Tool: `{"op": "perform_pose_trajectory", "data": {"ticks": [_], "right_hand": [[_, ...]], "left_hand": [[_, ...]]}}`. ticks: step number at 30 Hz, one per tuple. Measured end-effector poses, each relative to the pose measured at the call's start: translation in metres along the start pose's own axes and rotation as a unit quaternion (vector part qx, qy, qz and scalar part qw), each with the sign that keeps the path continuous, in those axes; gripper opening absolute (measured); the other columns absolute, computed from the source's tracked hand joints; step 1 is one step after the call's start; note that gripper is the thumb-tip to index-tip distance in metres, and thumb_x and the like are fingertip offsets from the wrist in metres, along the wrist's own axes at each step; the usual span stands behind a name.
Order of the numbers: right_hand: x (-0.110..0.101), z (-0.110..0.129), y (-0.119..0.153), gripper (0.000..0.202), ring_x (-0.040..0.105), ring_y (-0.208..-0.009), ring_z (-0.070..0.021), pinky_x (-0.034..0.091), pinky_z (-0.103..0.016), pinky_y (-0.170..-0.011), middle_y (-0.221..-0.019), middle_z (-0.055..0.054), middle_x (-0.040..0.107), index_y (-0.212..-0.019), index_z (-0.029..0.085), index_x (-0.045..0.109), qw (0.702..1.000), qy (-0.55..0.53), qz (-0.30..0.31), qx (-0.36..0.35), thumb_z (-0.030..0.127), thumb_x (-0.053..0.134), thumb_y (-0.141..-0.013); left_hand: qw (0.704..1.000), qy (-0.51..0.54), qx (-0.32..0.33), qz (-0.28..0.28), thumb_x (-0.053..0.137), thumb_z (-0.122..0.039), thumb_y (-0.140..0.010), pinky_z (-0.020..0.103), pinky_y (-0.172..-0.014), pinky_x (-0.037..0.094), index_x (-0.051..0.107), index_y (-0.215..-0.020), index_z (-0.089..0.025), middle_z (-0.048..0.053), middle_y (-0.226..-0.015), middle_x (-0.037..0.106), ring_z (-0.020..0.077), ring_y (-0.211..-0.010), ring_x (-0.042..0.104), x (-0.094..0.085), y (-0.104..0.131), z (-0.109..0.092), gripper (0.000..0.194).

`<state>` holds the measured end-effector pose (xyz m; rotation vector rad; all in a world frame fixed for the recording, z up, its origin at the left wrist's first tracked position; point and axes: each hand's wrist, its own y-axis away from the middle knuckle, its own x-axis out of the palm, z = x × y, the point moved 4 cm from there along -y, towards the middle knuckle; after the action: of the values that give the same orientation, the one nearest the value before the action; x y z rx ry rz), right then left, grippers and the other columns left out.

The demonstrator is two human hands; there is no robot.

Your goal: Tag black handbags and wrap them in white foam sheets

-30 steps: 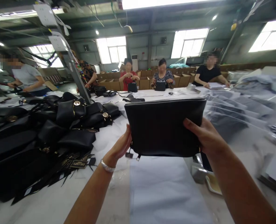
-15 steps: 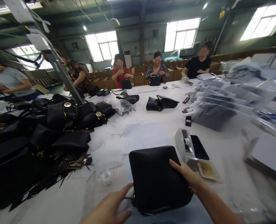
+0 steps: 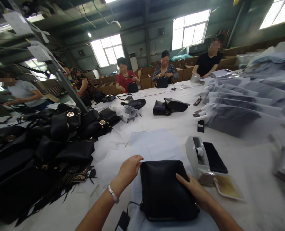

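Note:
A black handbag [image 3: 167,192] lies in front of me on white sheets of paper, its smooth face up. My right hand [image 3: 192,189] grips its right side, thumb on the face and fingers hidden beneath. At the upper left corner, my left hand [image 3: 132,166] is closed with its fingertips pinching the bag's edge. A black hang tag [image 3: 123,221] on a thin cord trails from the bag's lower left side. Pale tissue sheets [image 3: 154,141] spread out beyond the bag.
Many black bags [image 3: 67,150] are heaped on the left. To the right stand a tape dispenser [image 3: 197,157], a phone [image 3: 214,157] and a shallow dish [image 3: 229,187]. Bagged goods in cloudy plastic [image 3: 231,115] are stacked behind them. Several co-workers [image 3: 165,72] work across the table.
My left hand has moved up from the bag's lower left side to its upper left corner. The bag has shifted slightly right and down; its hang tag now shows.

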<state>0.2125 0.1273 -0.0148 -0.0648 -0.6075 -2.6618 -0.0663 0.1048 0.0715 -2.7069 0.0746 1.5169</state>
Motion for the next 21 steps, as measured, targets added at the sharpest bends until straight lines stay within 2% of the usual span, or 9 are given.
{"op": "perform_pose_trajectory", "data": {"ticks": [2, 5, 7, 10, 12, 15, 18, 21], "right_hand": [[-0.002, -0.001, -0.002, 0.059, 0.059, -0.12, -0.03, 0.045, -0.043, -0.104, -0.125, -0.012, 0.066, -0.125, 0.017, 0.06, 1.0, 0.011, -0.006, -0.007, 0.055, 0.066, -0.08], [-0.004, -0.001, -0.004, 0.063, 0.056, -0.123, -0.0301, 0.045, -0.041, -0.105, -0.128, -0.012, 0.064, -0.126, 0.015, 0.059, 0.999, 0.034, -0.014, -0.019, 0.057, 0.065, -0.08], [-0.005, -0.001, -0.005, 0.065, 0.056, -0.123, -0.0304, 0.045, -0.04, -0.105, -0.128, -0.012, 0.064, -0.125, 0.014, 0.061, 0.998, 0.052, -0.019, -0.022, 0.059, 0.065, -0.078], [-0.008, -0.005, -0.01, 0.067, 0.058, -0.12, -0.0312, 0.045, -0.039, -0.104, -0.126, -0.012, 0.066, -0.122, 0.015, 0.063, 0.997, 0.071, -0.031, -0.019, 0.062, 0.065, -0.074], [-0.012, -0.012, -0.017, 0.067, 0.06, -0.118, -0.0315, 0.046, -0.038, -0.103, -0.124, -0.011, 0.067, -0.119, 0.016, 0.065, 0.996, 0.077, -0.035, -0.016, 0.064, 0.064, -0.072], [-0.019, -0.025, -0.028, 0.065, 0.061, -0.117, -0.0326, 0.047, -0.038, -0.103, -0.12, -0.011, 0.069, -0.111, 0.019, 0.068, 0.996, 0.085, -0.041, -0.005, 0.066, 0.066, -0.067], [-0.023, -0.033, -0.035, 0.06, 0.061, -0.115, -0.0344, 0.048, -0.04, -0.103, -0.114, -0.011, 0.072, -0.104, 0.021, 0.07, 0.994, 0.096, -0.047, 0.0, 0.065, 0.067, -0.064], [-0.023, -0.031, -0.034, 0.055, 0.062, -0.114, -0.0342, 0.049, -0.039, -0.101, -0.114, -0.01, 0.072, -0.102, 0.022, 0.071, 0.993, 0.108, -0.046, -0.012, 0.064, 0.066, -0.067]], "left_hand": [[0.999, 0.008, 0.044, 0.025, 0.047, -0.024, -0.091, 0.036, -0.102, 0.043, 0.066, -0.12, -0.027, 0.007, -0.129, 0.064, 0.0249, -0.117, 0.059, 0.016, -0.046, 0.0, 0.034], [0.993, 0.012, 0.095, 0.07, 0.052, -0.033, -0.091, 0.034, -0.109, 0.038, 0.059, -0.129, -0.027, 0.006, -0.135, 0.06, 0.0228, -0.125, 0.054, 0.048, -0.11, -0.001, 0.039], [0.989, 0.005, 0.108, 0.1, 0.064, -0.045, -0.083, 0.039, -0.112, 0.034, 0.052, -0.137, -0.025, 0.01, -0.141, 0.054, 0.0271, -0.132, 0.047, 0.07, -0.142, -0.001, 0.058], [0.985, -0.013, 0.112, 0.134, 0.084, -0.056, -0.057, 0.049, -0.112, 0.031, 0.045, -0.142, -0.025, 0.014, -0.149, 0.044, 0.0373, -0.136, 0.039, 0.098, -0.168, 0.001, 0.098], [0.984, -0.02, 0.106, 0.139, 0.087, -0.056, -0.051, 0.049, -0.111, 0.033, 0.043, -0.143, -0.028, 0.014, -0.149, 0.043, 0.0382, -0.134, 0.041, 0.107, -0.171, 0.007, 0.106], [0.99, -0.024, 0.072, 0.119, 0.084, -0.051, -0.062, 0.043, -0.108, 0.038, 0.044, -0.143, -0.029, 0.012, -0.146, 0.045, 0.0336, -0.129, 0.048, 0.101, -0.161, 0.028, 0.092], [0.996, -0.026, 0.022, 0.085, 0.078, -0.044, -0.072, 0.038, -0.107, 0.039, 0.054, -0.135, -0.03, 0.008, -0.14, 0.05, 0.0286, -0.128, 0.05, 0.076, -0.135, 0.064, 0.069], [0.998, -0.034, -0.034, 0.05, 0.075, -0.04, -0.076, 0.037, -0.109, 0.038, 0.059, -0.128, -0.03, 0.007, -0.136, 0.054, 0.0272, -0.129, 0.049, 0.04, -0.099, 0.109, 0.056]]}}
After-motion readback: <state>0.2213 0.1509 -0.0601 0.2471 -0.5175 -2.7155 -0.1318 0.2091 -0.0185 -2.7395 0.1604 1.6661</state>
